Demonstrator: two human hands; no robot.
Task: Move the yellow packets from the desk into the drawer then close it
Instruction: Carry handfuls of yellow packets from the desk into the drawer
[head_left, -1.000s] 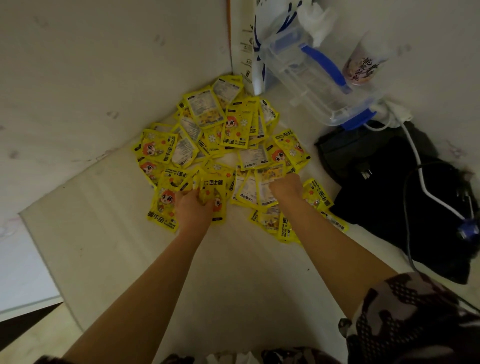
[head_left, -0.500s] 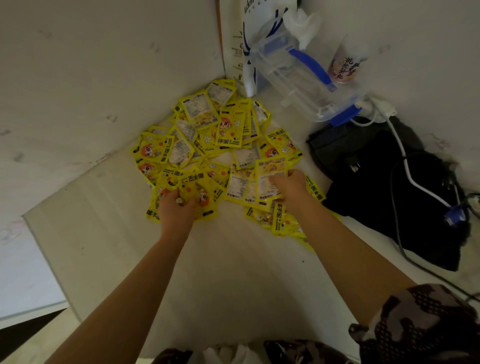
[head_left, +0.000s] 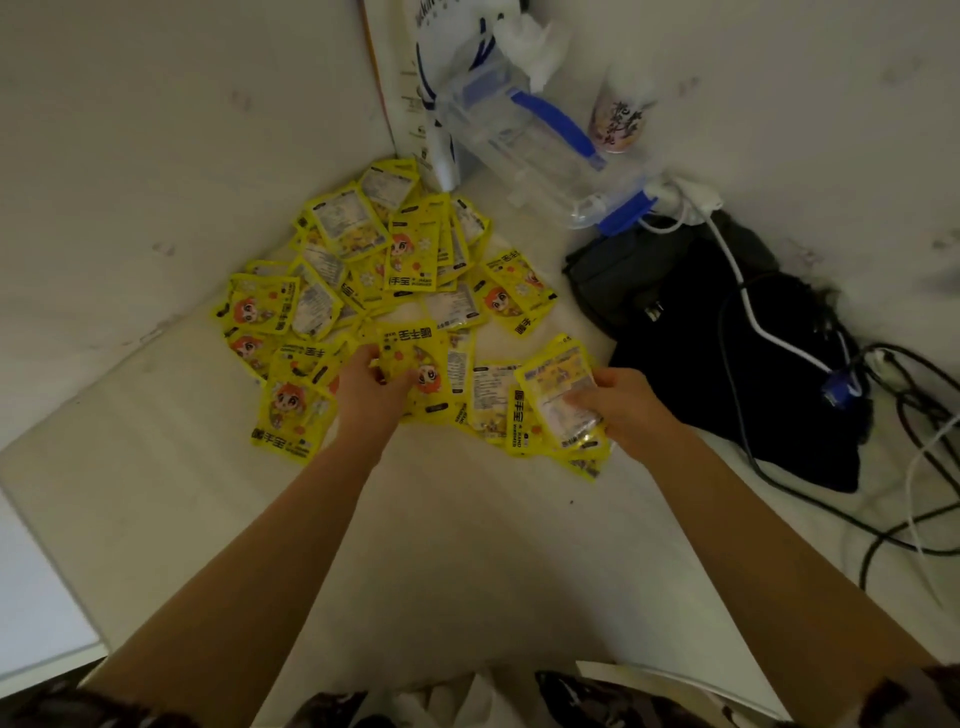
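While both arms reach forward, left hand (head_left: 375, 385) and right hand (head_left: 621, 402) each pinch yellow packets (head_left: 395, 260).

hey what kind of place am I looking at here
Probably a corner desk in a home or dorm room: a white desk set against walls, with a black bag, charger cables and a clear plastic container on it.

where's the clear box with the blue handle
In the head view it sits at the back of the desk, upper middle: the clear box, between the yellow packets and the black bag.
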